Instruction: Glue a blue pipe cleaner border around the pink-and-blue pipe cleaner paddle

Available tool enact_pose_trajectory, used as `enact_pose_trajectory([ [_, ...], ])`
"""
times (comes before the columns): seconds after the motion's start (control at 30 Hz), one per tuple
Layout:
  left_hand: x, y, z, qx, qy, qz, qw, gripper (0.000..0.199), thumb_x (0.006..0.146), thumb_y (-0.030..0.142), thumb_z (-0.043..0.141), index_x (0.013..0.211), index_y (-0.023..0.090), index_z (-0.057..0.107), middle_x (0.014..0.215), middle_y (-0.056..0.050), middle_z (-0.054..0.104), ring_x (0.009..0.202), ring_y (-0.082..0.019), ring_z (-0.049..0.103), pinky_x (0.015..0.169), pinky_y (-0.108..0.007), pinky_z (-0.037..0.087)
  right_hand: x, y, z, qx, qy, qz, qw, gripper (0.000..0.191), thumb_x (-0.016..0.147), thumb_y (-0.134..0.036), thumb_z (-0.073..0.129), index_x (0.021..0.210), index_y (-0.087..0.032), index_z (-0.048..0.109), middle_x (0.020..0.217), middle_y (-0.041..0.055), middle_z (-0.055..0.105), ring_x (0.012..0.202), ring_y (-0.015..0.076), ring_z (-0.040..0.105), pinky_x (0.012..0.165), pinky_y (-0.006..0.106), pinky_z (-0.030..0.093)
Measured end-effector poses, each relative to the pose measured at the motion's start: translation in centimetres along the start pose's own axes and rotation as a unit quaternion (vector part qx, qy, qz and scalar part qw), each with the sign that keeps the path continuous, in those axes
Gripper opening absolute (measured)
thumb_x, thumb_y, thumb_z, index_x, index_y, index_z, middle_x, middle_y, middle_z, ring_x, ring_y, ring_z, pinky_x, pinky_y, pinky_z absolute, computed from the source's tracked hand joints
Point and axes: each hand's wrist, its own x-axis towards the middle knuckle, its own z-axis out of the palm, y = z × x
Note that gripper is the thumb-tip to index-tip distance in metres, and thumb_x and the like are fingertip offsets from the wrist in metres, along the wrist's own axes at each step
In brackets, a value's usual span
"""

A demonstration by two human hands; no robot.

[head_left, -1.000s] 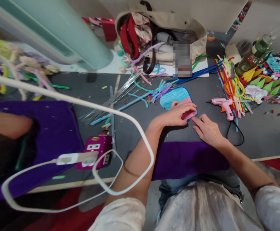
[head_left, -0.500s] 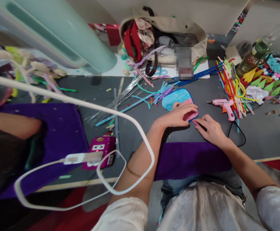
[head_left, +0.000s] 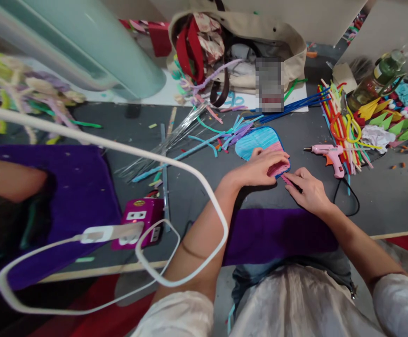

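Grey tabletop [head_left: 382, 201]: blue-and-pink panel [head_left: 255, 140] on it, left hand [head_left: 259, 168] curled holding its pink end. Right hand [head_left: 307, 188] narrowly pinches pink strip [head_left: 286, 178]; more strip shows than a second ago, suggesting edge work.

Streaky blue and pink panel [head_left: 255, 142] edged dark blue, pink glue gun [head_left: 334, 157] right, grey desk [head_left: 386, 201], purple cloth [head_left: 260, 236] near, magenta box [head_left: 151, 208] left, beige bag [head_left: 296, 63] far

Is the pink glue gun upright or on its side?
On its side: seen from above, the pink glue gun shows its side profile, with nozzle, orange trigger and handle all visible.
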Motion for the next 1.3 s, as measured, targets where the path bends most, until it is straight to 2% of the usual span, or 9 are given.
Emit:
enact_pose_trajectory([
  [0.33, 0.03, 0.06, -0.02, -0.001, -0.001, 0.001, 1.000, 0.059, 0.070, 0.014, 0.060, 0.128, 0.025, 0.060, 0.154, -0.011, 0.057, 0.143, -0.033, 0.050, 0.114, -0.054, 0.029, -0.05, -0.04, 0.13, -0.004, 0.004, 0.014, 1.000, 0.039, 0.099, -0.029, 0.058, 0.135, -0.027, 0.071, 0.108, 0.0064, 0.069, 0.091, 0.0175, 0.068, 0.074, 0.027, 0.054],
  [0.57, 0.06, -0.14, 0.09, 0.001, 0.002, -0.001, 1.000, 0.060, 0.070, 0.014, 0.060, 0.129, 0.025, 0.059, 0.153, -0.011, 0.058, 0.142, -0.033, 0.051, 0.114, -0.055, 0.028, -0.10, 0.03, 0.20, -0.004, -0.002, 0.018, 1.000, 0.041, 0.099, -0.029, 0.058, 0.137, -0.025, 0.070, 0.108, 0.0068, 0.068, 0.082, 0.0154, 0.066, 0.071, 0.026, 0.053],
  [0.87, 0.06, -0.08, 0.14, -0.003, 0.009, 0.005, 1.000, 0.059, 0.068, 0.014, 0.059, 0.126, 0.025, 0.060, 0.153, -0.010, 0.058, 0.142, -0.033, 0.052, 0.113, -0.055, 0.029, 0.11, -0.28, -0.05, -0.007, -0.026, 0.036, 0.999, 0.044, 0.097, -0.028, 0.060, 0.140, -0.027, 0.069, 0.110, 0.0068, 0.067, 0.084, 0.0170, 0.066, 0.074, 0.029, 0.055],
  [1.17, 0.07, -0.29, 0.23, -0.008, 0.008, 0.007, 1.000, 0.059, 0.069, 0.015, 0.060, 0.127, 0.025, 0.060, 0.153, -0.011, 0.058, 0.142, -0.033, 0.051, 0.114, -0.055, 0.029, 0.22, -0.48, -0.27, -0.012, -0.030, 0.046, 0.998, 0.045, 0.096, -0.027, 0.060, 0.140, -0.028, 0.069, 0.110, 0.0062, 0.067, 0.081, 0.0160, 0.064, 0.075, 0.028, 0.054],
  [1.3, 0.12, -0.34, 0.27, -0.005, 0.011, 0.007, 1.000, 0.059, 0.069, 0.015, 0.060, 0.127, 0.025, 0.060, 0.152, -0.011, 0.059, 0.142, -0.032, 0.052, 0.114, -0.055, 0.029, 0.26, -0.56, -0.25, -0.026, -0.028, 0.039, 0.999, 0.045, 0.096, -0.026, 0.059, 0.140, -0.029, 0.069, 0.110, 0.0067, 0.066, 0.086, 0.0175, 0.066, 0.073, 0.028, 0.054],
])
